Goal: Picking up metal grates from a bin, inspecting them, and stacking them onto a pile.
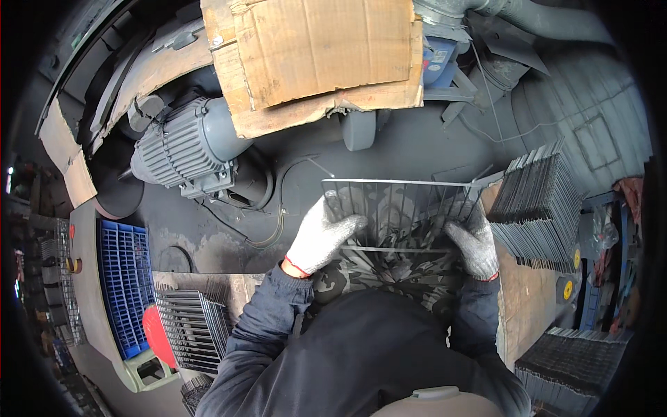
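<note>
A dark wire rack (399, 182) with thin parallel wires between two light end bars is held in front of my lap. My left hand (318, 236), in a whitish work glove with a red cuff edge, is closed round the rack's left side, its thumb over the wires. Its right side is gripped by my right hand (475, 243), in a greyer, soiled glove; some of those fingers are hidden behind the wires. Beyond the rack, a grey wheel (359, 131) sticks out from under a sheet of cardboard (326, 52).
A grey finned motor (186, 144) stands at the far left, cables on the floor beside it. Stacked wire racks rise close by my right hand (531, 208), with more racks (191, 326) by my left elbow. Further left is a blue plastic crate (125, 285); a duct (549, 21) runs far right.
</note>
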Demonstrator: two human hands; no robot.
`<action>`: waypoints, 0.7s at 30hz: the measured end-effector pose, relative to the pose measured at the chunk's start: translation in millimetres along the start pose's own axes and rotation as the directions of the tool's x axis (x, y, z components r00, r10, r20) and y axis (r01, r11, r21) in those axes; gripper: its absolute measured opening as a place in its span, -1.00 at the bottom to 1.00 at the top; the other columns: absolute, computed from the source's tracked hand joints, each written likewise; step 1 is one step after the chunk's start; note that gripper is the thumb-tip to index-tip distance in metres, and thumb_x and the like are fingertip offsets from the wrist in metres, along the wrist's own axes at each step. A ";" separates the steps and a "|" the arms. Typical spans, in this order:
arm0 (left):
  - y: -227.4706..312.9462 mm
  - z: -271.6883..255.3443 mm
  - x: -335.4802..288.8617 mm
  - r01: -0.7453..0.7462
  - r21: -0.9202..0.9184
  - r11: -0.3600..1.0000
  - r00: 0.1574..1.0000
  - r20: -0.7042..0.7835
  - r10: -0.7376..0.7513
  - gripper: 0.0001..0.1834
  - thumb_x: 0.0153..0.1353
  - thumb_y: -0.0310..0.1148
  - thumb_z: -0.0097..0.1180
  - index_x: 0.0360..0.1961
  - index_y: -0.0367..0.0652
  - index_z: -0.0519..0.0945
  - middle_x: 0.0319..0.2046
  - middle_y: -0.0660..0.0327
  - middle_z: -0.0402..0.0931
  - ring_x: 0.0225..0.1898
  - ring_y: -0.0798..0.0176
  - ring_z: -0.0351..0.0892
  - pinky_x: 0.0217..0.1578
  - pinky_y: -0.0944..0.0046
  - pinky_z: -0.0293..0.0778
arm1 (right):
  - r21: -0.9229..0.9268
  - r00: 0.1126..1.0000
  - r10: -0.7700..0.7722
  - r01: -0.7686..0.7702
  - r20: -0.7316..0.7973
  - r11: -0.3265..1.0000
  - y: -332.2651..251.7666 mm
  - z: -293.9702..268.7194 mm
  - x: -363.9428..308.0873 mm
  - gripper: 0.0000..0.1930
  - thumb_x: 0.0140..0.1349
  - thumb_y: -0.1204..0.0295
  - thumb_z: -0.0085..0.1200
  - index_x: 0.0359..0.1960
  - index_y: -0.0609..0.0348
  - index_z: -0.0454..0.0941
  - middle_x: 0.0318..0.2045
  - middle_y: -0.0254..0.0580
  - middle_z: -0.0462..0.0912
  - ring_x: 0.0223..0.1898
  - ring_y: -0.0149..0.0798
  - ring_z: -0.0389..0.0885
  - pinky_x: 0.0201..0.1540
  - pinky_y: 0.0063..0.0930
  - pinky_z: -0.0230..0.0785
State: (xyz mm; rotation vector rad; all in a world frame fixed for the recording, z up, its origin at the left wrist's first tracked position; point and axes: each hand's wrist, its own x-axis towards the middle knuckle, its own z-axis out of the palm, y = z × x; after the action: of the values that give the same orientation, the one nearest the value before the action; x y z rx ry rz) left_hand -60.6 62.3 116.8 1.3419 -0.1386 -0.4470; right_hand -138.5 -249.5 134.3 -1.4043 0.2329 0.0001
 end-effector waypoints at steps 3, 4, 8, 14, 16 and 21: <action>-6.4 3.4 -2.5 -0.080 0.087 0.993 0.996 -0.044 0.084 -0.78 0.33 -0.52 0.35 -0.04 -0.28 0.63 -0.27 0.24 0.72 -0.24 0.40 0.65 -0.16 0.32 0.58 | -0.133 0.997 -0.080 0.080 0.005 0.988 6.2 -2.1 -2.9 -0.73 0.37 0.71 0.16 0.08 0.27 0.61 -0.09 -0.25 0.72 -0.10 -0.39 0.65 0.02 -0.44 0.54; -6.3 5.1 -3.5 -0.101 0.075 0.992 0.993 -0.058 0.105 -0.78 0.33 -0.53 0.35 -0.03 -0.29 0.63 -0.26 0.24 0.73 -0.23 0.40 0.65 -0.16 0.33 0.58 | -0.235 0.991 -0.130 0.124 -0.009 0.964 9.0 -2.8 -3.8 -0.75 0.38 0.70 0.17 0.06 0.27 0.62 -0.10 -0.24 0.72 -0.11 -0.38 0.65 0.02 -0.44 0.54; -19.0 2.9 -4.5 -0.070 0.089 0.994 0.996 -0.040 0.073 -0.82 0.35 -0.56 0.33 -0.07 -0.28 0.63 -0.23 0.23 0.71 -0.24 0.42 0.64 -0.16 0.33 0.57 | -0.015 0.991 -0.127 0.127 -0.035 0.992 12.2 9.1 -5.2 -0.77 0.38 0.68 0.20 0.04 0.29 0.62 -0.10 -0.22 0.73 -0.08 -0.38 0.67 0.06 -0.42 0.56; -55.7 -7.1 19.8 -0.175 0.086 0.981 0.952 -0.240 0.191 -0.87 0.37 -0.56 0.31 -0.16 -0.22 0.57 -0.33 0.31 0.61 -0.29 0.43 0.63 -0.21 0.35 0.58 | 0.144 0.992 -0.115 0.123 -0.059 0.982 53.4 24.4 50.6 -0.80 0.42 0.63 0.19 0.04 0.22 0.59 -0.08 -0.32 0.66 -0.12 -0.42 0.61 0.01 -0.48 0.53; -69.8 -8.7 33.3 -0.180 0.078 0.981 0.940 -0.281 0.195 -0.85 0.37 -0.51 0.34 -0.16 -0.22 0.57 -0.32 0.28 0.64 -0.35 0.42 0.63 -0.29 0.36 0.59 | 0.132 0.993 -0.111 0.114 -0.032 0.985 93.0 14.5 80.9 -0.80 0.42 0.61 0.22 0.04 0.22 0.59 -0.09 -0.31 0.67 -0.12 -0.43 0.61 -0.01 -0.48 0.52; -120.2 -21.9 72.4 -0.049 0.092 0.995 0.928 -0.364 0.079 -0.84 0.38 -0.40 0.35 -0.18 -0.21 0.60 -0.38 0.26 0.67 -0.46 0.39 0.61 -0.43 0.32 0.54 | 0.031 0.986 0.164 -0.165 0.040 0.986 112.7 4.8 127.4 -0.76 0.46 0.39 0.25 0.04 0.27 0.61 -0.15 -0.26 0.69 -0.20 -0.36 0.66 -0.12 -0.44 0.55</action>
State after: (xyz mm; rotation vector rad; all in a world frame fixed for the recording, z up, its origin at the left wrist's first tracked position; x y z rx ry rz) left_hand -15.3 35.1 -15.0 1.4740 0.1119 -0.1288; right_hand -28.8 -243.3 4.4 -1.3464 0.3160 0.1577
